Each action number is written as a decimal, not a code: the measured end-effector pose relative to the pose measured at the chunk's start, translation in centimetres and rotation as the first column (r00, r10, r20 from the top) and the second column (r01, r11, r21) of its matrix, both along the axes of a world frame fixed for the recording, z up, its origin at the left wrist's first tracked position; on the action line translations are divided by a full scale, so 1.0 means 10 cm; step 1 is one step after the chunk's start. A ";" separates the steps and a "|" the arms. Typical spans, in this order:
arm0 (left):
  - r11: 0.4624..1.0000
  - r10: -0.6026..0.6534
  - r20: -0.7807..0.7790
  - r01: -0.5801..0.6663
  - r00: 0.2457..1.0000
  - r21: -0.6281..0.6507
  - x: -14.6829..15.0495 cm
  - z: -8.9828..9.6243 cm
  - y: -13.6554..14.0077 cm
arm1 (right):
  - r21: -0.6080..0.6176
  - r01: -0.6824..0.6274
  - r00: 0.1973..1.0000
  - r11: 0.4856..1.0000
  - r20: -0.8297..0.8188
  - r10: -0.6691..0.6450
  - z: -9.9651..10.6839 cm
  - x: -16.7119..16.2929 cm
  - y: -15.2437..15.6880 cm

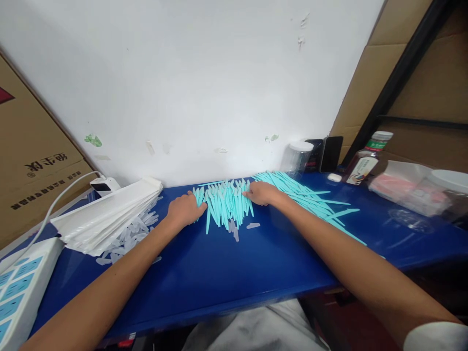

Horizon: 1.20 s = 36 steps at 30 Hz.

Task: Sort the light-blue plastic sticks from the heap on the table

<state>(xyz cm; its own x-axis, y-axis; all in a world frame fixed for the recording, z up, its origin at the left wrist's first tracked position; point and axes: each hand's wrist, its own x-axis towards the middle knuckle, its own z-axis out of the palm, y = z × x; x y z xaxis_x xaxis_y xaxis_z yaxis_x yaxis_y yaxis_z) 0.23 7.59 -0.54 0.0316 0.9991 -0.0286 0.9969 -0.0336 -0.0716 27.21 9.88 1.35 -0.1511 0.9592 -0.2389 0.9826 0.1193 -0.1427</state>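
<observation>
A row of turquoise eyebrow razors [226,204] with pale clear caps at their far ends lies in a heap on the blue table. My left hand [185,208] is at the heap's left end, its fingers and thumb closed around a few razors there. At the opposite end, my right hand [261,192] has its fingertips pinched against the outermost razors. Its fingertips are partly hidden by the heap. Just in front lie a few loose clear caps [236,234], one of them [253,225] set apart to the right.
More turquoise razors [310,195] spread out behind my right forearm. On the left are white sleeves [109,214], a pile of clear caps [131,236] and a power strip [25,287]. A lidded jar [295,160], a bottle [367,158] and plastic bags [409,190] stand at right.
</observation>
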 end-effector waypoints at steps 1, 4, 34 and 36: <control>1.000 0.001 0.000 -0.001 1.000 0.000 0.00 0.00 0.00 | 0.001 0.001 1.000 1.000 0.001 -0.001 0.00 0.00 0.00; 1.000 -0.006 -0.004 0.006 1.000 0.003 0.01 -0.02 -0.01 | 0.003 0.002 1.000 1.000 0.002 -0.002 0.00 0.00 0.00; 0.989 -0.135 0.014 0.135 0.991 -0.060 -0.10 0.09 -0.12 | 0.036 -0.020 0.999 0.999 0.041 0.018 -0.04 0.00 0.01; 0.994 -0.108 -0.019 0.109 0.994 0.015 -0.07 0.03 -0.11 | 0.040 -0.019 0.999 0.999 0.045 0.017 -0.04 0.00 0.01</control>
<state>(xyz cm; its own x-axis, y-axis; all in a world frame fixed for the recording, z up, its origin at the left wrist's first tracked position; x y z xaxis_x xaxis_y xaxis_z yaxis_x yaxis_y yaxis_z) -0.44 6.47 -0.26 0.1394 0.9901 -0.0144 0.9859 -0.1401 -0.0915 27.17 10.03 0.92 -0.1584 0.9655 -0.2067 0.9855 0.1417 -0.0936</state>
